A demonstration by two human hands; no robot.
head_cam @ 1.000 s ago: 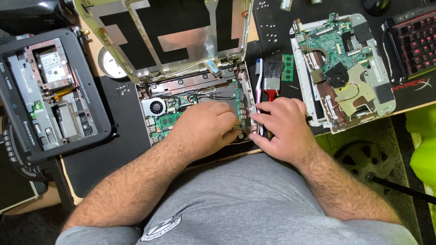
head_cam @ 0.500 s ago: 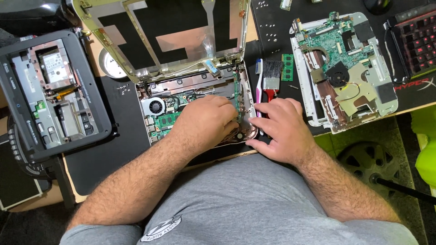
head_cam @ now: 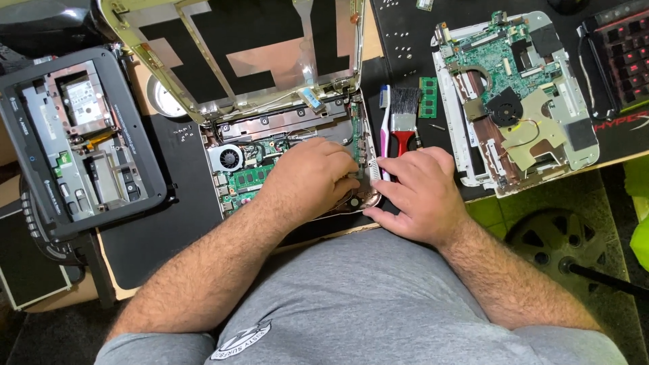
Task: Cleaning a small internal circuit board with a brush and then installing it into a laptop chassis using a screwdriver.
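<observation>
An opened laptop base (head_cam: pixel 233 128) lies in front of me with its green circuit board (head_cam: pixel 250 177) and small fan (head_cam: pixel 228 159) exposed, and its lid frame (head_cam: pixel 223 54) tilted back. My left hand (head_cam: pixel 312 177) rests palm down over the right part of the board, fingers curled on the parts there. My right hand (head_cam: pixel 414 192) presses on the base's right front corner, fingertips touching the edge next to the left hand. What the fingers grip is hidden.
A toothbrush (head_cam: pixel 385 111) and a red-handled paintbrush (head_cam: pixel 404 118) lie right of the base, with a memory stick (head_cam: pixel 428 97) beside them. A second stripped laptop (head_cam: pixel 520 94) sits at right, another dark one (head_cam: pixel 81 142) at left, a keyboard (head_cam: pixel 622 61) far right.
Both hands have stayed on the right side of the laptop base; the left hand's fingers shifted slightly over the board. The view moved a little.
</observation>
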